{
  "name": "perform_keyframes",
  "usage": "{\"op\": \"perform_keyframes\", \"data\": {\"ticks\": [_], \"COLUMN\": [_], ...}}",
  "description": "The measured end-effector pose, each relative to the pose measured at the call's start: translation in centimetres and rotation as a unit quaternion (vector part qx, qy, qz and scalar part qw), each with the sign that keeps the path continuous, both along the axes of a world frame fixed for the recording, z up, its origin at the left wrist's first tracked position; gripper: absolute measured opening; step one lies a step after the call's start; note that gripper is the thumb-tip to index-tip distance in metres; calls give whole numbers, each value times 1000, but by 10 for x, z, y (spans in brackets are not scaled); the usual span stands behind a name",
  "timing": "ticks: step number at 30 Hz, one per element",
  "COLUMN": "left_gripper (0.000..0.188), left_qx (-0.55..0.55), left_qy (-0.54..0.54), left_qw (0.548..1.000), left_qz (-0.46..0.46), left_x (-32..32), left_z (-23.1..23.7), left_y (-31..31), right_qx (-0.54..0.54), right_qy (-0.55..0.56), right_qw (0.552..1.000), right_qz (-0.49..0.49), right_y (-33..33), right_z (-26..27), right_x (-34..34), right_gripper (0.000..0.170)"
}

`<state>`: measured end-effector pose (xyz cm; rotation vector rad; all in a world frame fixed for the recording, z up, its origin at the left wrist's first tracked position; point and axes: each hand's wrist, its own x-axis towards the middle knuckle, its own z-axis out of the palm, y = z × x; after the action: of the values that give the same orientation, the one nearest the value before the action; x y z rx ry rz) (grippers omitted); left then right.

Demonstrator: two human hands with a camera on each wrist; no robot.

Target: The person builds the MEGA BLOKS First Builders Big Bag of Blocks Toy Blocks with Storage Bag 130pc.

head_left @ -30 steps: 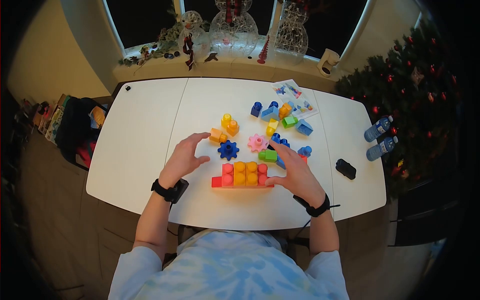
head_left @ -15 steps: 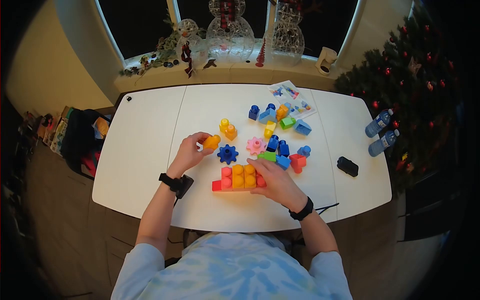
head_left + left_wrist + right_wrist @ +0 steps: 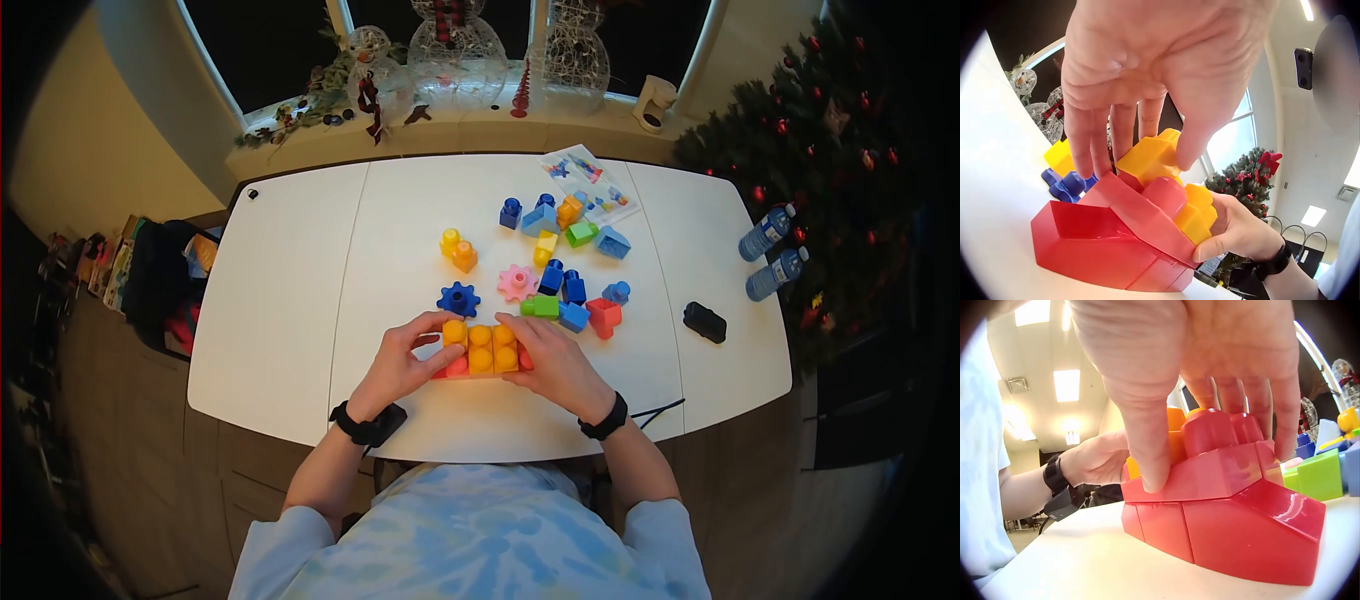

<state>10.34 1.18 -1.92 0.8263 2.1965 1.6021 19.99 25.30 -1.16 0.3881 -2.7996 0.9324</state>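
The left hand (image 3: pixel 405 362) pinches a small orange-yellow block (image 3: pixel 1150 159) between thumb and fingers, at the left top of a red block assembly (image 3: pixel 1122 237). Two larger yellow-orange blocks (image 3: pixel 481 350) sit in the middle on top of the red base, studs up. At the right end the right hand (image 3: pixel 555 365) grips the assembly, thumb on the near side and fingers on the far side. In the right wrist view, red studs (image 3: pixel 1210 432) show beneath that palm, above the red base (image 3: pixel 1254 540). Whether the small block is seated cannot be told.
Beyond the hands lie a blue gear (image 3: pixel 459 300), a pink gear (image 3: pixel 517 283), a green block (image 3: pixel 540 307), a red block (image 3: pixel 604 317) and several other blocks. A printed sheet (image 3: pixel 590 185) lies at the back; a black case (image 3: pixel 705 322) and two bottles (image 3: pixel 767 233) are on the right.
The left hand took hold of the small orange-yellow block and brought it right and nearer, onto the assembly. The right hand came to the assembly's right end and holds there.
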Motion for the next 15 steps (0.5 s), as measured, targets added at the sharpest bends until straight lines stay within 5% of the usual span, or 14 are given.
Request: {"op": "perform_keyframes", "data": {"ticks": [15], "left_gripper": [36], "left_qx": [28], "left_qy": [-41], "left_qw": [999], "left_qz": [6], "left_x": [-1], "left_z": [-18], "left_y": [1], "right_qx": [-2], "right_qy": [-5], "right_qw": [1000], "right_qz": [-7], "right_y": [0], "right_z": [-10], "right_x": [-2], "right_gripper": [90]}}
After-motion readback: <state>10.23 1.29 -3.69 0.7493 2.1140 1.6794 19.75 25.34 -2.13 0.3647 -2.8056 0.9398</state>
